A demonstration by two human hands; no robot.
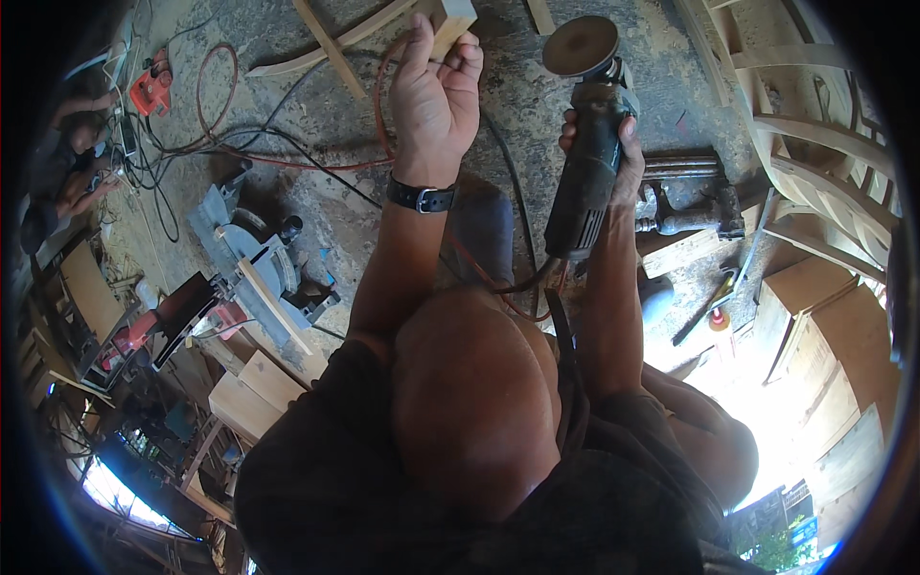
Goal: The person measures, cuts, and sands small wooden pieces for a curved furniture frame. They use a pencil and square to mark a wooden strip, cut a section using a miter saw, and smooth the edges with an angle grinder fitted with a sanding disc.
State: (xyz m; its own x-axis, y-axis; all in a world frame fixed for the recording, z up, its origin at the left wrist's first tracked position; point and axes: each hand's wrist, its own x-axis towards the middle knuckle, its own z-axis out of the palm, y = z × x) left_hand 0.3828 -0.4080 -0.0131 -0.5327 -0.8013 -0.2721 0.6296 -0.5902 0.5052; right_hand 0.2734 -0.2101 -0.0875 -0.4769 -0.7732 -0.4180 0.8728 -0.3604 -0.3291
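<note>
My left hand [433, 110] is raised at the top of the view, its fingers closed around a pale wooden block [454, 21]. Much of the block's lower part is hidden by the fingers. My right hand [628, 158] grips the dark body of an angle grinder [585, 168]. A round brown disc [581, 46] sits at the grinder's far end, to the right of the block and apart from it. The grinder's cord [525, 284] runs from its near end toward my body. Whether the disc is spinning cannot be told.
A mitre saw [251, 244] stands left of my left arm. Black and red cords [278, 165] cross the floor near an orange-red tool [150, 89]. A metal vise [692, 206] lies to the right, before curved wooden frames [815, 134]. Another person [72, 163] crouches far left.
</note>
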